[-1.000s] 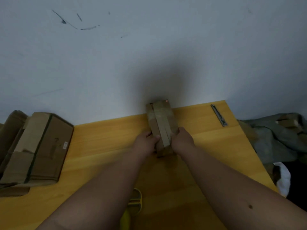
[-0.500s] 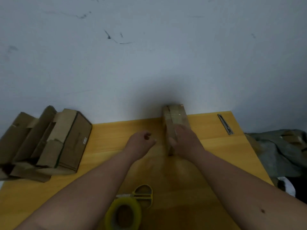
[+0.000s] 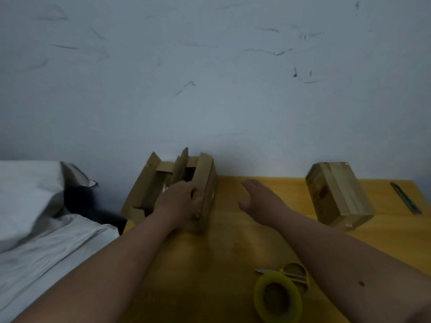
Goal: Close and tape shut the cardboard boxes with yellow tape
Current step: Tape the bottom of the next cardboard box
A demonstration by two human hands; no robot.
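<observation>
Cardboard boxes [image 3: 177, 190], their flaps standing up and untaped, sit at the far left end of the bench [image 3: 224, 248], against the wall. From my remote view I judge the step in hand to be fetching the next open box for closing. My left hand [image 3: 180, 202] rests on the nearest one with its grip curled over the box's upper edge; my right hand [image 3: 257, 198] hovers over bare bench just beside it, fingers straight and spread, holding nothing. The next move, I think, calls for drawing that box toward the middle and folding its flaps flat. The cardboard looks brown, worn and creased, so the flaps may spring back. Well apart to the right stands a taped box [image 3: 338, 194], already sealed. The yellow tape [image 3: 277, 297] roll lies near me, touching the scissors [image 3: 292, 275].
</observation>
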